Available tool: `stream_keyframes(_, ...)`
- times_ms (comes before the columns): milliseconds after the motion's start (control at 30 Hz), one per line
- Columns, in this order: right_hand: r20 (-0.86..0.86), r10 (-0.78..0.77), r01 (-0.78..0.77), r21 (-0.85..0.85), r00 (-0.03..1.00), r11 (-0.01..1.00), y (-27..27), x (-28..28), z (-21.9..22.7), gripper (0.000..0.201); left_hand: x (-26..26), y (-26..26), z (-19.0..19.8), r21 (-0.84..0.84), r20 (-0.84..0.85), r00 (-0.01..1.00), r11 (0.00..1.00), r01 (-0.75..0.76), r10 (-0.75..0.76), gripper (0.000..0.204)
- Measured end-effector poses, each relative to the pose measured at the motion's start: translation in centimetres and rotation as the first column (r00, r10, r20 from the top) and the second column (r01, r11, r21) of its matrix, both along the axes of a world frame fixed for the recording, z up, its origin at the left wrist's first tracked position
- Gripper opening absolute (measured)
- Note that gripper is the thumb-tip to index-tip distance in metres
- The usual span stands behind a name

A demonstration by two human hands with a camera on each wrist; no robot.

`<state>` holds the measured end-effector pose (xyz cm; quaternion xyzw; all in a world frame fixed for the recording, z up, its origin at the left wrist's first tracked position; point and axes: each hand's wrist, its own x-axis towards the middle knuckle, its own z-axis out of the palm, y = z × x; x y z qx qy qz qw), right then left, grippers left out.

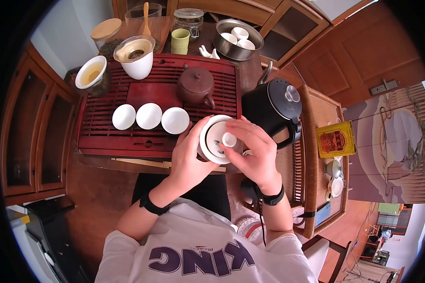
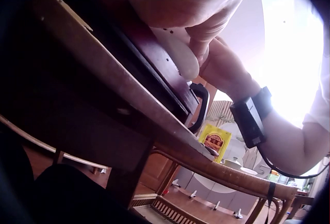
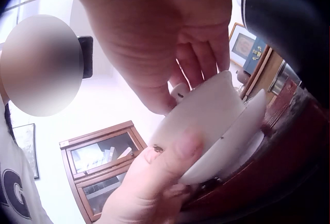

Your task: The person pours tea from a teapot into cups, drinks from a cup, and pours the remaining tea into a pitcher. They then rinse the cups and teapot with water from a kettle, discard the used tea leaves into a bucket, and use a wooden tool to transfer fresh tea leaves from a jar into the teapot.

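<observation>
Holding bowl (image 1: 203,139): left hand (image 1: 189,154). Pinching lid (image 1: 215,135): right hand (image 1: 257,150). Judged best: keep lid steady, bowl level, clear of cup (image 1: 175,120) at ten o'clock.

Got 2 hands (image 1: 186,155), 2 wristbands (image 1: 152,204), 1 lidded white bowl (image 1: 213,136), 1 teapot (image 1: 193,85), 1 kettle (image 1: 269,101), 1 yellow container (image 1: 335,139), 3 white cups (image 1: 149,116) lined up on 1 tea tray (image 1: 127,147), and 3 cups (image 1: 246,44) inside 1 metal pan (image 1: 236,54).

— From the lidded bowl (image 1: 213,137), where's the teapot (image 1: 196,87)?
— Eleven o'clock, on the tray (image 1: 111,141); the kettle (image 1: 274,106) at two
— And the three cups (image 1: 148,116)?
— On the tray too, between nine and ten
</observation>
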<state>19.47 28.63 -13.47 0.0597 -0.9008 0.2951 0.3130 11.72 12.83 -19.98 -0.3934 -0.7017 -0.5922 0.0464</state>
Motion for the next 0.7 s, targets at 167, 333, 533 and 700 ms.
stream_keyframes(167,-0.012,-0.047,0.048,0.042,0.999,0.998,0.5,-0.1,-0.3,0.033,0.0,0.1,-0.3,0.039,0.066,0.996,0.997,0.061,-0.063,0.091)
stream_keyframes(333,-0.06,-0.111,0.112,0.015,0.992,0.994,1.4,-0.1,-0.5,0.033,0.0,0.0,0.0,0.05,0.043,0.999,0.998,0.026,-0.029,0.094)
stream_keyframes(533,-0.089,-0.189,0.187,-0.028,0.978,0.982,1.5,0.3,-0.5,0.032,0.0,-0.1,-0.3,0.017,-0.019,1.0,1.0,0.002,-0.002,0.094)
stream_keyframes(700,-0.136,-0.12,0.108,-0.089,0.983,0.99,-0.1,0.5,-1.1,0.034,0.1,0.1,-0.3,0.077,0.014,1.0,0.997,0.025,-0.027,0.092)
